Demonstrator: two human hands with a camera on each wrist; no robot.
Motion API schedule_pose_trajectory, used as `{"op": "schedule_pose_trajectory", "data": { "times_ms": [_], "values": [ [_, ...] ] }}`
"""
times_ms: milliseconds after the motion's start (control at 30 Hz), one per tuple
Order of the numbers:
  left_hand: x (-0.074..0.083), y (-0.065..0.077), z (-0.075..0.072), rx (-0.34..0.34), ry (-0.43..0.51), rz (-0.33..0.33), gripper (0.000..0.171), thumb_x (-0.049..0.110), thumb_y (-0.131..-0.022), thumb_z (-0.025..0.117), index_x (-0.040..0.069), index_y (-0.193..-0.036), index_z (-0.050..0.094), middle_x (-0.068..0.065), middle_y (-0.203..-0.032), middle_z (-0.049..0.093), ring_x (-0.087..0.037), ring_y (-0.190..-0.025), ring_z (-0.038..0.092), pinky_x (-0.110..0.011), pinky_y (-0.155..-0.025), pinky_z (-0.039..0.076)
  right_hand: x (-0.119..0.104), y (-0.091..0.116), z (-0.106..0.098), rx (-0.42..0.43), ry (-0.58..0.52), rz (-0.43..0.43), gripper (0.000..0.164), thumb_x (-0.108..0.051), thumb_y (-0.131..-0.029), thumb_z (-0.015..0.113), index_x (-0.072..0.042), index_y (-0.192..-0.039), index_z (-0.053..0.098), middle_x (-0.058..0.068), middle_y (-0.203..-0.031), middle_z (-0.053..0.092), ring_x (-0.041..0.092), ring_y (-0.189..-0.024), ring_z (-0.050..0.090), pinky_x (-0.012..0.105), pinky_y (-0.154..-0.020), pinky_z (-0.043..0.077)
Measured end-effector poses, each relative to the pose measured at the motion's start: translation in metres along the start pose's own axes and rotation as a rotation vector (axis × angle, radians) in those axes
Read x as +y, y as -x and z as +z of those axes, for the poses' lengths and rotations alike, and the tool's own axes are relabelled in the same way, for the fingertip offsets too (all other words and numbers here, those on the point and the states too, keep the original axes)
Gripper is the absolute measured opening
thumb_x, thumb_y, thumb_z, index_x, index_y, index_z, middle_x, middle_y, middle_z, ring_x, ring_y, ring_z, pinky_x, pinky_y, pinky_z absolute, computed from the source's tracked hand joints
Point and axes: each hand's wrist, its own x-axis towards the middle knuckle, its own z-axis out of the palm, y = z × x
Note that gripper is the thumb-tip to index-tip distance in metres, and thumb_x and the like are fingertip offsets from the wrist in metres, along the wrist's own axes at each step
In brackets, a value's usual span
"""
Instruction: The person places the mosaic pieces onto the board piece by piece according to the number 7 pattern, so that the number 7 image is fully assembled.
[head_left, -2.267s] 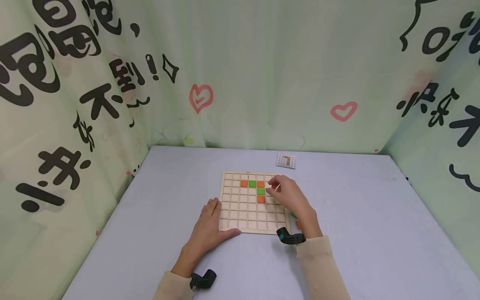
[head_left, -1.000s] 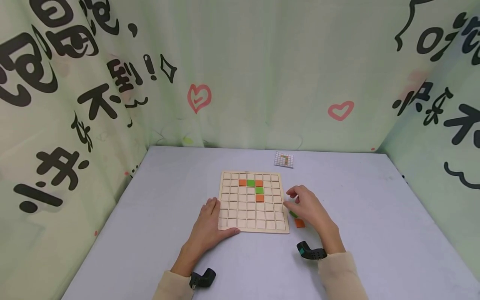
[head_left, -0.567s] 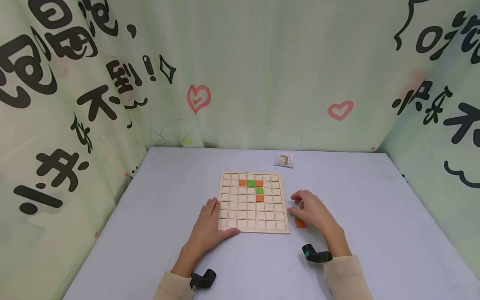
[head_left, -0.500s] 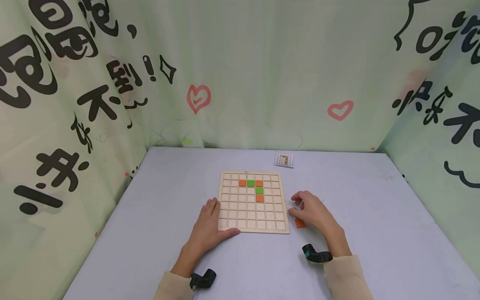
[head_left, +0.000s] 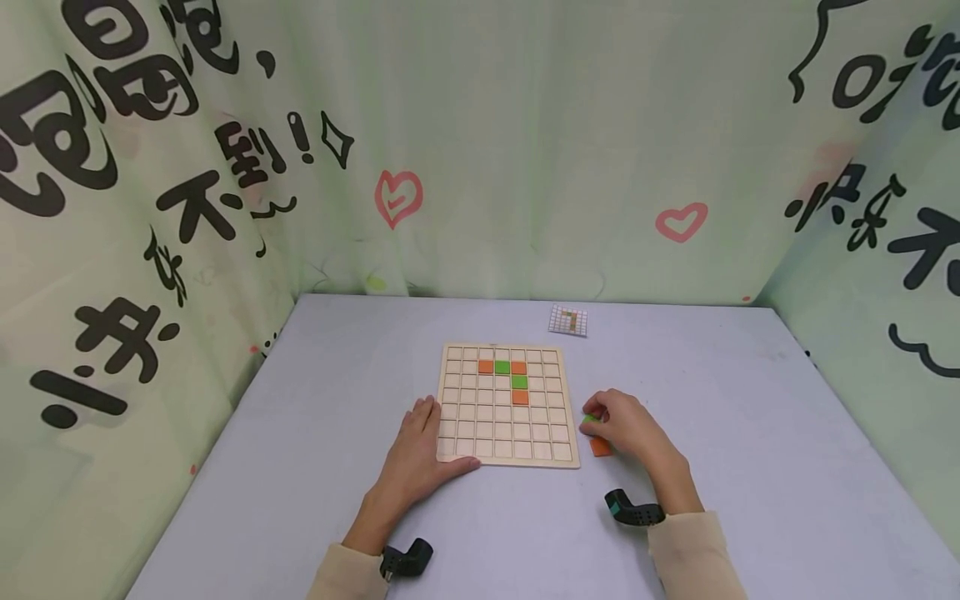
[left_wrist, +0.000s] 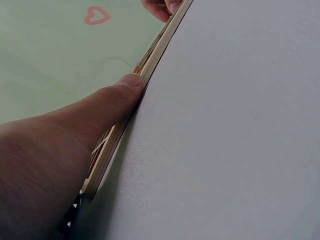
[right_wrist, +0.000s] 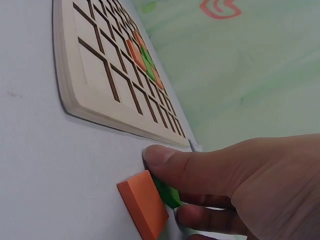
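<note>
A wooden grid board [head_left: 483, 427] lies flat on the table with orange and green square tiles set in some cells. My left hand [head_left: 414, 458] rests against the board's left edge, fingers extended. In the left wrist view, its thumb [left_wrist: 112, 95] lies on the front edge. To the right of the board, my right hand [head_left: 628, 427] pinches a green tile [right_wrist: 167, 193] between thumb and fingertips, partly hiding it. Just in front of that hand, a loose orange tile [head_left: 601, 447] lies on the table; the right wrist view shows it beside the green one.
Behind the board, a small card [head_left: 567, 321] printed with a coloured grid pattern lies near the table's back edge. Pale green curtains [head_left: 480, 167] with writing and hearts surround the table [head_left: 337, 358]. Each wrist wears a black band [head_left: 406, 558].
My right hand has moved from over the board to its right side and now pinches the green tile that lay there. The left hand has stayed in place.
</note>
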Motion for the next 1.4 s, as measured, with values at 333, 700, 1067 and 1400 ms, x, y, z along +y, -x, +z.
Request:
{"op": "schedule_pose_trajectory", "data": {
  "times_ms": [333,700,1067,1400],
  "values": [
    [-0.0001,-0.0006,0.0006,-0.002,-0.004,-0.004,0.115,0.07,-0.077,0.072,-0.005,-0.154,0.03,-0.022,-0.163,0.029,-0.037,-0.154,0.023,-0.049,-0.127,0.023,0.0028,-0.003,0.0034,-0.002,-0.02,0.031,0.033,-0.015,-0.089,0.075,0.001,-0.116,0.066,0.011,-0.1,0.064,0.021,-0.088,0.055,0.038,-0.078,0.052],
    [0.0001,-0.0008,0.0002,-0.003,-0.01,-0.003,0.115,0.068,-0.077,0.073,-0.006,-0.154,0.03,-0.023,-0.162,0.029,-0.038,-0.153,0.024,-0.049,-0.126,0.024,0.0058,-0.0039,0.0042,0.009,-0.062,0.013,0.025,-0.013,-0.089,0.076,0.0,-0.106,0.064,0.009,-0.094,0.061,0.02,-0.084,0.053,0.032,-0.074,0.048],
    [-0.0007,-0.0005,0.0009,-0.007,-0.013,-0.003,0.117,0.068,-0.076,0.074,-0.006,-0.154,0.03,-0.023,-0.162,0.029,-0.038,-0.153,0.024,-0.05,-0.126,0.024,0.0066,-0.0044,0.0054,0.011,-0.062,0.026,0.031,-0.017,-0.089,0.077,-0.002,-0.109,0.059,0.008,-0.091,0.062,0.018,-0.081,0.055,0.031,-0.071,0.048],
    [-0.0008,-0.0012,0.0019,0.005,0.0,-0.005,0.115,0.068,-0.077,0.073,-0.006,-0.154,0.03,-0.023,-0.162,0.029,-0.037,-0.153,0.024,-0.049,-0.127,0.023,0.0066,-0.0062,0.006,0.027,-0.025,0.011,0.025,-0.018,-0.092,0.073,-0.006,-0.109,0.06,0.005,-0.085,0.061,0.016,-0.074,0.053,0.027,-0.066,0.043]
  ]
}}
